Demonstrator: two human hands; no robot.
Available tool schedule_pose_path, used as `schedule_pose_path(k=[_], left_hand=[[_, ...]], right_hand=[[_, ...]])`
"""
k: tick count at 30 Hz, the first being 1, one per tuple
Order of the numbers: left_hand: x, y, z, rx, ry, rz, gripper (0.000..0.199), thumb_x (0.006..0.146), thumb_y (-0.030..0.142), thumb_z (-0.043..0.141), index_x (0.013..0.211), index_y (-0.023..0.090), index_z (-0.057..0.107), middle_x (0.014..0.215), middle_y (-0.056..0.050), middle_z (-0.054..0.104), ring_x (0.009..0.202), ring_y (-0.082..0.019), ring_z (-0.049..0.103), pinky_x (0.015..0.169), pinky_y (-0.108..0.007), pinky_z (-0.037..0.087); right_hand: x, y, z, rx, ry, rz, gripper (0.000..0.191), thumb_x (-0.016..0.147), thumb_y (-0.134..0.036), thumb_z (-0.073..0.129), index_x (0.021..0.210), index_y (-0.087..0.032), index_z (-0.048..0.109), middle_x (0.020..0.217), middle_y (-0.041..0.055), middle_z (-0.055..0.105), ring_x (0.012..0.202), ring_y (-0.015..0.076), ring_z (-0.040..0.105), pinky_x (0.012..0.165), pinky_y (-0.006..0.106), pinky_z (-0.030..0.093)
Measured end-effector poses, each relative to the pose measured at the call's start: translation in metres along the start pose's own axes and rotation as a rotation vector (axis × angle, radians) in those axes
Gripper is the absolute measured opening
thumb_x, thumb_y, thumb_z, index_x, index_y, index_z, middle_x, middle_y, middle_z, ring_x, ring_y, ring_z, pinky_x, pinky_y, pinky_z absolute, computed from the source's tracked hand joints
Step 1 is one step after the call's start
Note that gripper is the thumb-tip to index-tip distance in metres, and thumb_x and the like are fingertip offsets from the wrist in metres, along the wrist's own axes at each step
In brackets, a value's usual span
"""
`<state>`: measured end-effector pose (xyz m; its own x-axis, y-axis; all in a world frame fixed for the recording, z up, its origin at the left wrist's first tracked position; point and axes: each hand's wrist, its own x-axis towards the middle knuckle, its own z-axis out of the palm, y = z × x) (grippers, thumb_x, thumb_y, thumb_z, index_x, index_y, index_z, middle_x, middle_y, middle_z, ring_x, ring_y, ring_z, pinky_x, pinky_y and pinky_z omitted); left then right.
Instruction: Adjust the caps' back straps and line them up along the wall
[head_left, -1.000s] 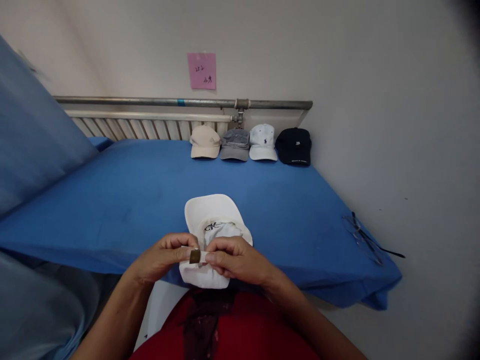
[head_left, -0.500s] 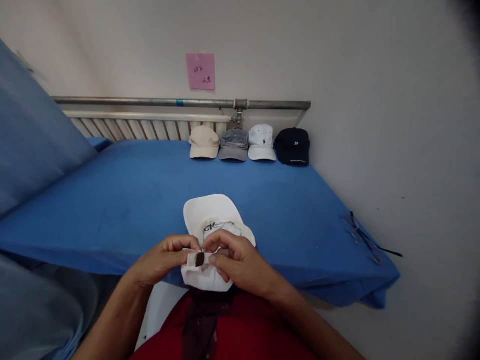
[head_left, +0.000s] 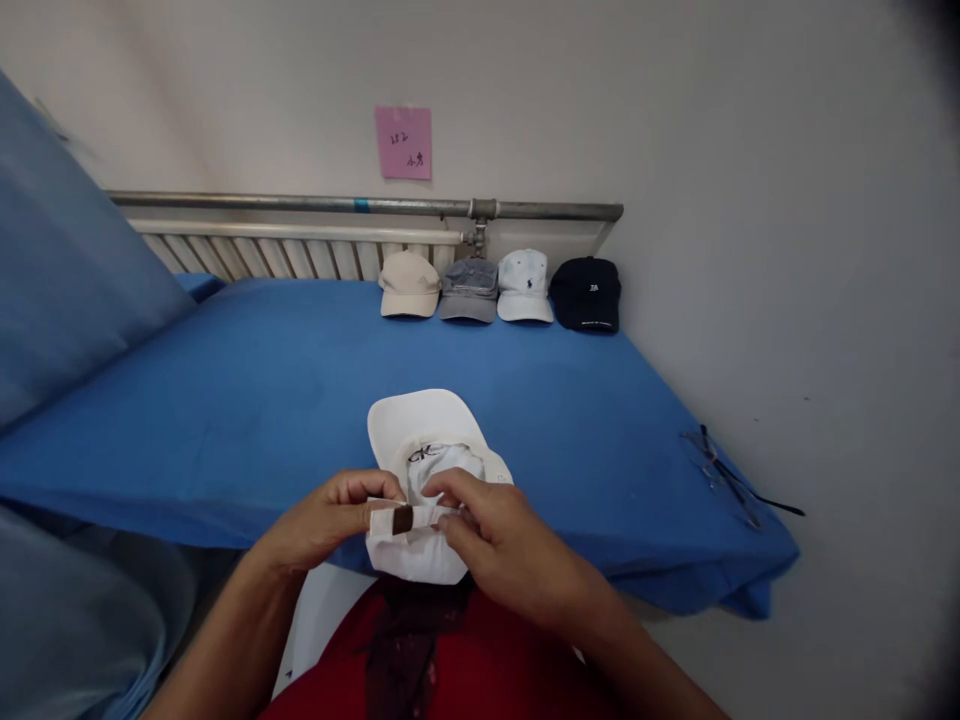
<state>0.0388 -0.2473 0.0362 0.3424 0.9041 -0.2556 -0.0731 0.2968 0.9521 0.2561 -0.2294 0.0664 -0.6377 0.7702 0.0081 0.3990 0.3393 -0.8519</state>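
Note:
A white baseball cap (head_left: pixel 424 415) lies upside down at the near edge of the blue-covered table, its brim pointing away from me. Dark lettering shows inside it. Across its back runs a white strap (head_left: pixel 426 516) through a dark brown buckle (head_left: pixel 403 518). My left hand (head_left: pixel 330 515) pinches the cap's back band just left of the buckle, thumb and fingers closed. To the right of the buckle, my right hand (head_left: pixel 499 535) holds the strap between thumb and forefinger; the fingertips partly hide it.
Along the table's (head_left: pixel 247 400) back edge stand a beige cap (head_left: pixel 409 285), a grey cap (head_left: pixel 469 290), a pale cap (head_left: pixel 524 286) and a black cap (head_left: pixel 586 295). Eyeglasses (head_left: pixel 731 480) lie at the right edge. Behind are a radiator (head_left: pixel 300 255) and a metal pipe (head_left: pixel 285 204). Blue fabric (head_left: pixel 67 260) hangs at left.
My right hand has slid right along the strap, away from the buckle, and more of the strap shows between them. My left hand and the cap stay nearly where they were.

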Motion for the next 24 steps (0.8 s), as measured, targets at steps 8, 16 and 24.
schedule_pose_path(k=[8, 16, 24], left_hand=[[-0.002, 0.007, 0.007, -0.024, -0.015, -0.033, 0.026, 0.074, 0.038, 0.075, 0.069, 0.014, 0.064, 0.062, 0.002, 0.054, 0.057, -0.008, 0.042, 0.054, -0.019, 0.033], [-0.004, 0.009, 0.014, 0.039, -0.017, -0.032, 0.026, 0.076, 0.039, 0.072, 0.074, 0.014, 0.063, 0.067, 0.002, 0.055, 0.061, -0.009, 0.044, 0.057, -0.020, 0.035], [-0.010, 0.017, 0.005, 0.177, 0.035, 0.023, 0.029, 0.090, 0.045, 0.055, 0.089, 0.018, 0.066, 0.085, -0.001, 0.060, 0.079, -0.014, 0.051, 0.069, -0.024, 0.039]], right_hand=[[0.004, -0.001, 0.003, 0.106, 0.013, -0.017, 0.029, 0.087, -0.011, 0.047, 0.109, -0.024, 0.060, 0.076, -0.0021, 0.061, 0.065, 0.0107, 0.052, 0.061, 0.022, 0.037], [0.003, 0.001, 0.004, 0.216, -0.028, -0.011, 0.027, 0.087, -0.011, 0.046, 0.105, -0.026, 0.058, 0.070, -0.0054, 0.055, 0.058, 0.0086, 0.046, 0.051, 0.020, 0.034], [0.002, 0.002, 0.004, 0.271, -0.002, -0.024, 0.025, 0.087, -0.014, 0.046, 0.106, -0.024, 0.058, 0.074, -0.0037, 0.057, 0.060, 0.0092, 0.047, 0.053, 0.021, 0.036]])
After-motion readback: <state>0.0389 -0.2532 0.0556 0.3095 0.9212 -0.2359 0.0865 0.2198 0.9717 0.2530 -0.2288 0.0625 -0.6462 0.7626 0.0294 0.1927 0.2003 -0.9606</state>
